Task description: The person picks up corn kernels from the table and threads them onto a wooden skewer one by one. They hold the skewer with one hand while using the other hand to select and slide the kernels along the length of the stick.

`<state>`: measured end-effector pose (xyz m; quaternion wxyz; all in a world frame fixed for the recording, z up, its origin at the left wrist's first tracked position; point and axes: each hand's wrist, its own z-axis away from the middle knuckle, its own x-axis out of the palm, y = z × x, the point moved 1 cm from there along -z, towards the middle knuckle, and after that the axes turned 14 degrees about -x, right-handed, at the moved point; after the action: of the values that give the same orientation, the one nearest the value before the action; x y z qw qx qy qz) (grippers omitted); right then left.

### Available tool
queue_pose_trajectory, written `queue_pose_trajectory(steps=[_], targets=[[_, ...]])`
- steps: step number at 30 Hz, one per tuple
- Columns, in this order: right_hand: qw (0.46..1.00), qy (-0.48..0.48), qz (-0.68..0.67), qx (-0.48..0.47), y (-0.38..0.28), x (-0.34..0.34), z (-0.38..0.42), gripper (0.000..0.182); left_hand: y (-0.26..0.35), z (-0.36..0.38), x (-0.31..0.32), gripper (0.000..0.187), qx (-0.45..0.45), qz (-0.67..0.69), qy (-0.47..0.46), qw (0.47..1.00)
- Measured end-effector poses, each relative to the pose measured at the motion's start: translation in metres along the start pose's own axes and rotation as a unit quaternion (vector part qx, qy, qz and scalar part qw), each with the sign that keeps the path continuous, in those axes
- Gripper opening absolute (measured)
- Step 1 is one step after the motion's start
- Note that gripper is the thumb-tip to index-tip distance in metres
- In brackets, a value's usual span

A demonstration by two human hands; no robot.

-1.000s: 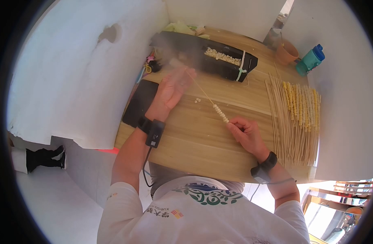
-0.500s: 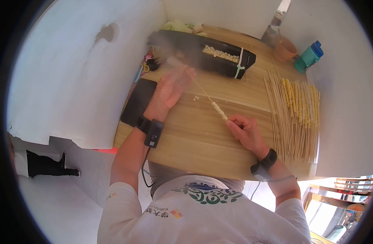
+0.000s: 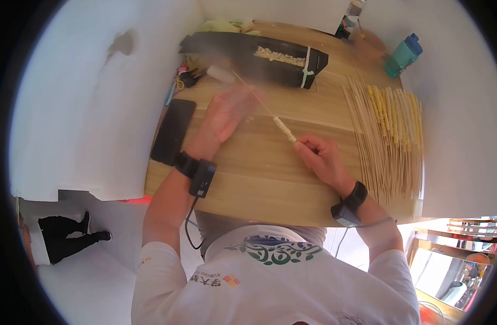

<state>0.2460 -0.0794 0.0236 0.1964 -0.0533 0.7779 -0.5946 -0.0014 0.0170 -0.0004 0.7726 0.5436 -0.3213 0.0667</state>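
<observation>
My right hand [image 3: 323,161] pinches a thin wooden skewer [image 3: 267,109] at its lower end, beside a row of small pale beads or kernels [image 3: 283,129] threaded on it. The skewer slants up to the left, its bare tip showing above my left hand [image 3: 227,115]. That hand is palm up, with its fingers around or beside the bare part of the skewer; haze blurs them, so I cannot see whether they grip anything. A black trough [image 3: 281,64] beyond my hands holds many more pale pieces [image 3: 273,54].
On the right lie many bare sticks [image 3: 367,157] and several skewers with yellow and whitish pieces [image 3: 392,116]. A teal bottle [image 3: 403,57] and a clay pot [image 3: 369,46] stand behind. A black phone-like slab [image 3: 173,131] lies left, near a white cylinder [image 3: 220,73]. White walls flank the table.
The view has shifted slightly. My left hand has moved along the skewer toward my right hand, and the skewer's tip now shows beyond its fingers. My right hand keeps its pinch.
</observation>
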Motion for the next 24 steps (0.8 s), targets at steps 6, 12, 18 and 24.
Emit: queue_pose_trajectory(steps=[6, 12, 18, 24], targets=[[0.999, 0.02, -0.028, 0.0, 0.001, 0.001, 0.0, 0.016, -0.003, 0.007, 0.021, 0.016, -0.024, -0.057, -0.003, 0.998], [0.999, 0.036, -0.006, -0.031, 0.006, 0.002, 0.0, 0.015, -0.004, 0.009, 0.022, 0.018, -0.021, -0.069, -0.009, 0.997], [0.999, 0.028, 0.002, -0.028, 0.005, 0.001, -0.001, 0.015, -0.009, 0.009, 0.026, 0.015, -0.034, -0.111, -0.018, 0.993], [0.999, 0.028, -0.001, -0.023, 0.004, 0.001, -0.001, 0.015, -0.013, 0.011, 0.037, 0.014, -0.077, -0.129, -0.004, 0.989]])
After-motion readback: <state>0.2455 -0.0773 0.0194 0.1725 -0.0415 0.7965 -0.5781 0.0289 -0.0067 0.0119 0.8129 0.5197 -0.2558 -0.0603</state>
